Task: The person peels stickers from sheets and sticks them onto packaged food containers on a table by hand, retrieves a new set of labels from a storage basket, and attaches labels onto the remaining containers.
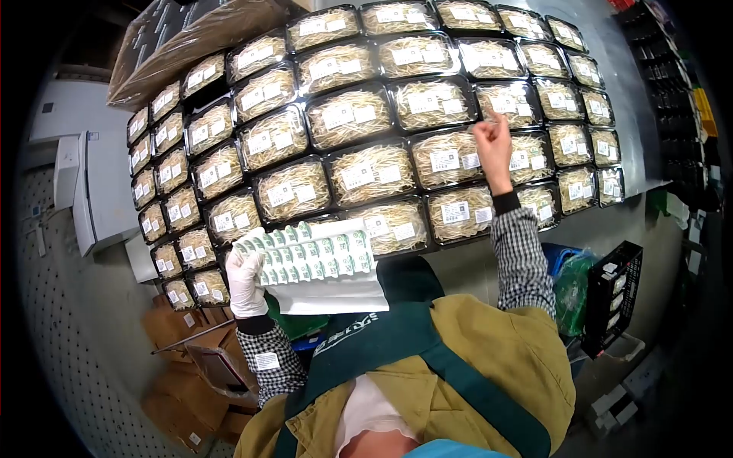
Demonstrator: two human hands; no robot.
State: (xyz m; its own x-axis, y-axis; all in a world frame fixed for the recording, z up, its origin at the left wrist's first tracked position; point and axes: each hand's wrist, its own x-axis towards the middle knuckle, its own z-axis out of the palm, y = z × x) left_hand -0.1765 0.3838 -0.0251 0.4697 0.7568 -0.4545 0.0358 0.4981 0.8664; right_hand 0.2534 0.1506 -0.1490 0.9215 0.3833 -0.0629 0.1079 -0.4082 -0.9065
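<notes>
Many black trays of pale sprouts under clear film, each with white labels, stand in rows on a metal table. My left hand [246, 284], in a white glove, grips the left end of a sheet of green-and-white stickers [317, 256] with white backing below it. The sheet covers part of the nearest trays. My right hand [493, 146], bare, is over the right part of the rows, beside a labelled tray [507, 103]. Its thumb and index finger are pinched together; anything between them is too small to make out.
A large carton with plastic film [183, 46] is at the upper left. Brown cardboard boxes [179, 389] lie on the floor at the lower left. A black crate [611, 298] and a green bag [574, 294] are at the right, below the metal table [622, 84].
</notes>
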